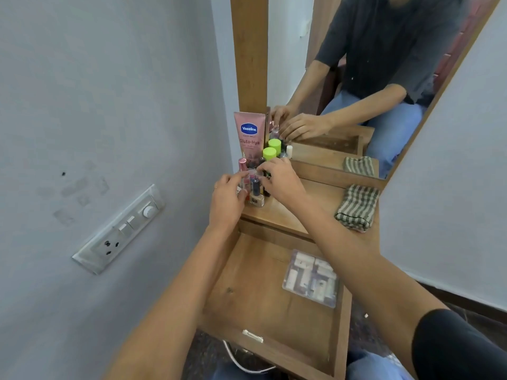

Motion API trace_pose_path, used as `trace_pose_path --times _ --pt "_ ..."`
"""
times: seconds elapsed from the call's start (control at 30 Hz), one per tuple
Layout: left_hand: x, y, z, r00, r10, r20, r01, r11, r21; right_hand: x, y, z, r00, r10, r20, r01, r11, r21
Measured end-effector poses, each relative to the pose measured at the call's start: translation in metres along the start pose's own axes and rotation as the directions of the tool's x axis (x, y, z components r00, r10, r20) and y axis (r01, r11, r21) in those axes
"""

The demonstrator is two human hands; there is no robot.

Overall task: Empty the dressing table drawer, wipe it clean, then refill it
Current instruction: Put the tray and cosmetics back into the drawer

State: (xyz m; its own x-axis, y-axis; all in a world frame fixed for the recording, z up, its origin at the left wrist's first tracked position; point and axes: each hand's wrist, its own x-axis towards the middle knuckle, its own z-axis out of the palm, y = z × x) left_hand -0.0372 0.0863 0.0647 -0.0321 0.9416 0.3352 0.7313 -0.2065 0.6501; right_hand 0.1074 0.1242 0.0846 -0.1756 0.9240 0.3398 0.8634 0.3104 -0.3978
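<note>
Head view, hands first. Left hand (pixel 226 200) and right hand (pixel 279 182) meet at centre frame over a tight cluster of small bottles (pixel 255 192) standing on the table top (pixel 277 215). The left hand's fingers curl round the cluster's near side; the right hand's fingertips pinch down among the caps. Which single bottle each one holds cannot be told. Just behind the cluster stand a green-capped bottle (pixel 269 154) and a pink tube (pixel 249 135), the tube leaning against the wooden frame of the mirror (pixel 384 64). A folded striped cloth (pixel 356 207) lies at the right of the top, well apart from the hands. Below centre, the drawer (pixel 247 283) is pulled fully out; its floor is bare wood except for a clear case (pixel 311 278) lying flat toward its right side. A switch plate (pixel 120 229) is on the wall at left. Judged stage: the toiletries are out on the top and the drawer is nearly empty, so this is either the end of emptying or the start of refilling; the picture does not decide. If emptying, the next move calls for lifting out the case, then taking up the cloth. If refilling, it calls for carrying the bottles down upright without toppling their close neighbours.
</note>
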Motion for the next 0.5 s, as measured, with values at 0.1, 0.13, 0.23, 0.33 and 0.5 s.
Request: trace_pose_path --times 0.1,0.13,0.23,0.33,0.5 --pt "0.004 0.000 0.001 1.000 -0.001 -0.005 0.001 1.000 0.014 0.001 0.000 0.002 1.000 0.007 -0.011 -0.007 1.000 0.026" --pt "0.006 0.000 0.003 1.000 0.002 -0.010 -0.001 1.000 0.016 0.001 0.000 0.002 1.000 0.012 -0.009 -0.011 0.999 0.035" --pt "0.010 0.000 0.005 1.000 0.012 -0.027 -0.012 1.000 0.009 0.001 -0.001 0.000 1.000 0.008 -0.017 -0.007 0.997 0.073" --pt "0.010 0.002 0.004 1.000 -0.016 -0.010 0.016 0.999 -0.034 0.001 -0.002 -0.006 0.999 0.016 -0.029 -0.012 0.994 0.112" --pt "0.009 0.015 -0.013 0.996 -0.057 -0.073 0.043 0.981 -0.191 -0.001 -0.008 -0.029 0.997 0.026 -0.075 -0.009 0.976 0.218"
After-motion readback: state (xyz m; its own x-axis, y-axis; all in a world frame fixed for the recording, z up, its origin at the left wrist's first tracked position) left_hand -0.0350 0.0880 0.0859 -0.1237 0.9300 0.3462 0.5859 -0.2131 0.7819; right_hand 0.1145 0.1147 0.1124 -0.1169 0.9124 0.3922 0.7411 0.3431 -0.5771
